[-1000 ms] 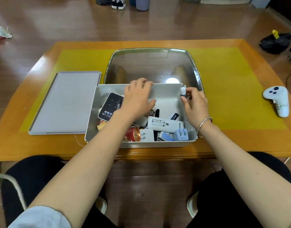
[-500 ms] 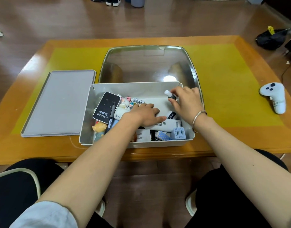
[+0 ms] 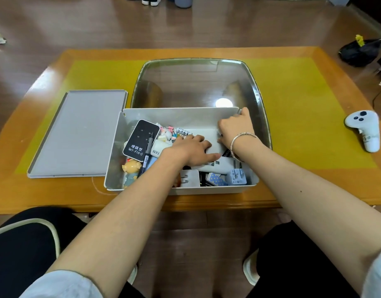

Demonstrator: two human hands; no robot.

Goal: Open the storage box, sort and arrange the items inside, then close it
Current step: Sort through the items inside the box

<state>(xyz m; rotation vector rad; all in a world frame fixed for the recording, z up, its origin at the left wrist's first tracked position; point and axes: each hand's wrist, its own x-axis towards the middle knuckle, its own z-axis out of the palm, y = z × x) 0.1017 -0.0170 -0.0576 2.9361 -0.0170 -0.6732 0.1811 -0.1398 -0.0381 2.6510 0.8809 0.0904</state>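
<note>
Storage box [image 3: 142, 186] open at table centre, near edge, lid [image 3: 77, 134] off and lying flat at 9 o'clock just beside it. First step done; sorting under way, by the look of it, arranging unfinished and closing left.

Box pale grey, shallow, rectangular, crowded with small items: black WiFi device [image 3: 140, 137] and pen [image 3: 147, 153] toward 9 o'clock, cartoon figurine [image 3: 131, 168] at 7 o'clock, white charger [image 3: 190, 177] and blue plug [image 3: 237, 177] along the near wall, long white device [image 3: 217, 165] mid-box. Still jumbled and overlapping; bare floor only toward 1 o'clock.

Left hand [image 3: 191, 149] flat, fingers extended, pressing on items mid-box. Right hand [image 3: 236, 127] at the 2 o'clock corner, fingers curled downward; gripping something or not, cannot tell. White controller [image 3: 366, 130] well apart at 3 o'clock.
</note>
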